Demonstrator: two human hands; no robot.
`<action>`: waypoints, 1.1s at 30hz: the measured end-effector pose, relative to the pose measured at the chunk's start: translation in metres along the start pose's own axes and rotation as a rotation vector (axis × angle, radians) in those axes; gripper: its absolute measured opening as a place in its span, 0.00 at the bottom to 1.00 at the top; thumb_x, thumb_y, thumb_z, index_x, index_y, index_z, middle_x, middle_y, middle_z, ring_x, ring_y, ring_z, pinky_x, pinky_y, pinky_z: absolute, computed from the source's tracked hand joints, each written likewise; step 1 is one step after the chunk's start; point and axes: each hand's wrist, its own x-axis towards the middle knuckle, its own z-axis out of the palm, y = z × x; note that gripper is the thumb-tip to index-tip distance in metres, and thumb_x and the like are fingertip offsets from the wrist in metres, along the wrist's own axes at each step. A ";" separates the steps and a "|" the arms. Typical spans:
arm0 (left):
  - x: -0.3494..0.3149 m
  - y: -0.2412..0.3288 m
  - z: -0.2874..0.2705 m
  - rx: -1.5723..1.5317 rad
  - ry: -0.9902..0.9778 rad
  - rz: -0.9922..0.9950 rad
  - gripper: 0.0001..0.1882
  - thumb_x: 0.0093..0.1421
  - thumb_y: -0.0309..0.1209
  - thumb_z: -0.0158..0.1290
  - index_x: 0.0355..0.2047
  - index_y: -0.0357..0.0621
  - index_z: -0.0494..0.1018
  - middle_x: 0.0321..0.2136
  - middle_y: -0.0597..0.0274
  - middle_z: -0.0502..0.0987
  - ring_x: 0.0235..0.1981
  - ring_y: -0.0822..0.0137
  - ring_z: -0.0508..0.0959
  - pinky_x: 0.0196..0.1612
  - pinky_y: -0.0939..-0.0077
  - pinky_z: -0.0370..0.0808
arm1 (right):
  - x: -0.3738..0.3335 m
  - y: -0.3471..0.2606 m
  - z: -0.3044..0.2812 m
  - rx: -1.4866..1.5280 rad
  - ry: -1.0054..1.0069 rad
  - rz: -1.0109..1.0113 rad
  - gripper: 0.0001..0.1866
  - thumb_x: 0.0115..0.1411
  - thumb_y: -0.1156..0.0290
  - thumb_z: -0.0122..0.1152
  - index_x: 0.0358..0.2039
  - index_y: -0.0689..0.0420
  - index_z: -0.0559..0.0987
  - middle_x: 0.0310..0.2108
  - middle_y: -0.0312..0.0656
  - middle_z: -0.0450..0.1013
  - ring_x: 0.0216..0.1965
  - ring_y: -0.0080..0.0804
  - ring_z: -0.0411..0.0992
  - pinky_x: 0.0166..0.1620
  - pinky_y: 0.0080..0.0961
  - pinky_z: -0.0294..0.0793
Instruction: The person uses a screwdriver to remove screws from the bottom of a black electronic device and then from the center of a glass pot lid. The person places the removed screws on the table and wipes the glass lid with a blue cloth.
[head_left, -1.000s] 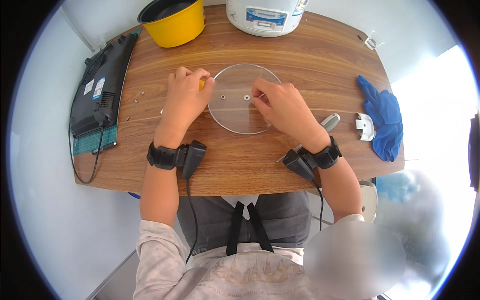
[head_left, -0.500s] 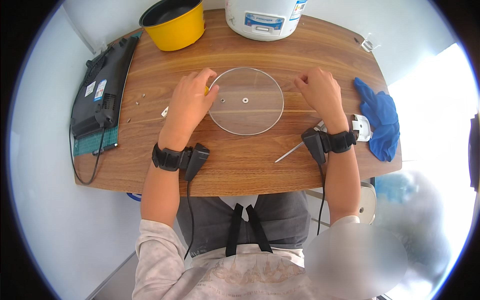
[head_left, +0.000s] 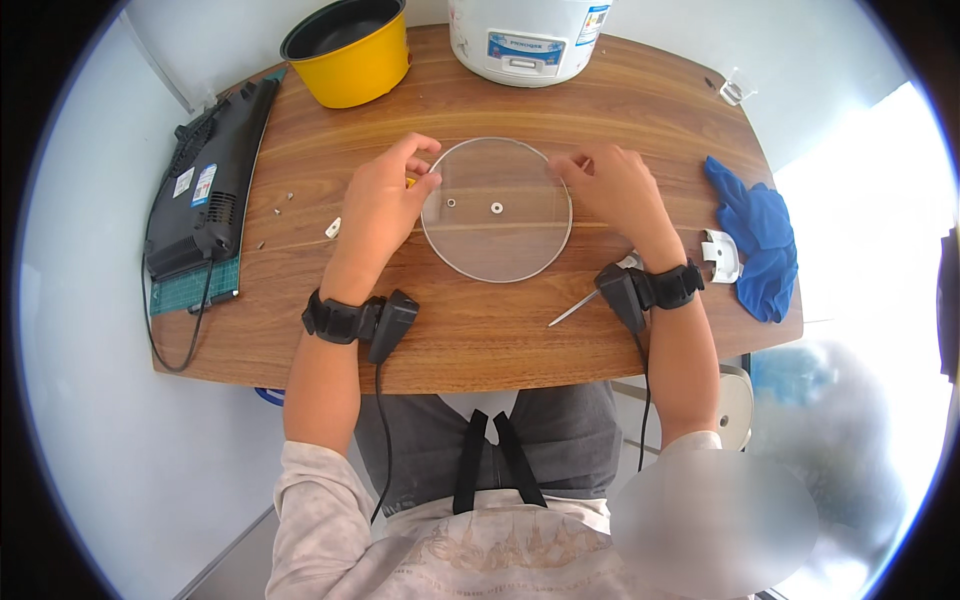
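A round clear glass lid (head_left: 500, 250) with a metal rim and a small white ring (head_left: 497, 208) at its centre is above the wooden table in front of me. My left hand (head_left: 385, 190) has its thumb and fingers closed on the lid's left rim. At the upper right rim, my right hand (head_left: 610, 185) pinches it with thumb and fingers. A small nut-like piece (head_left: 451, 203) shows through the glass on the left. Something yellow (head_left: 410, 182) peeks out behind my left hand, mostly hidden.
A yellow pot (head_left: 350, 70) and a white rice cooker body (head_left: 522, 45) stand at the back. A black appliance (head_left: 200, 190) lies on a green mat at left. A screwdriver (head_left: 575, 308), white bracket (head_left: 720, 257) and blue cloth (head_left: 760, 235) lie at right.
My right hand has moved left onto the lid's rim, and its fingers have closed there. The lid has shifted slightly and its near edge has come closer. My left hand has barely moved.
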 end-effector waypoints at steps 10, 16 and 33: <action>0.006 0.003 -0.010 -0.590 0.012 -0.074 0.16 0.65 0.29 0.59 0.49 0.43 0.68 0.36 0.58 0.81 0.35 0.75 0.78 0.34 0.82 0.76 | 0.007 0.013 0.004 0.357 0.161 -0.276 0.11 0.67 0.71 0.52 0.31 0.62 0.77 0.25 0.53 0.76 0.29 0.55 0.74 0.34 0.40 0.74; 0.001 0.021 -0.015 -0.798 -0.056 -0.062 0.14 0.66 0.32 0.58 0.50 0.43 0.71 0.40 0.55 0.82 0.41 0.70 0.81 0.38 0.80 0.80 | -0.006 -0.016 -0.018 0.463 0.456 -0.257 0.09 0.71 0.69 0.50 0.37 0.61 0.73 0.23 0.46 0.72 0.21 0.40 0.70 0.29 0.33 0.70; -0.007 0.028 0.003 -0.802 -0.120 -0.015 0.14 0.68 0.37 0.55 0.48 0.41 0.73 0.39 0.53 0.84 0.40 0.67 0.84 0.31 0.80 0.80 | -0.013 -0.030 -0.020 1.049 -0.010 -0.084 0.11 0.64 0.70 0.63 0.43 0.63 0.75 0.31 0.34 0.75 0.23 0.14 0.69 0.24 0.13 0.68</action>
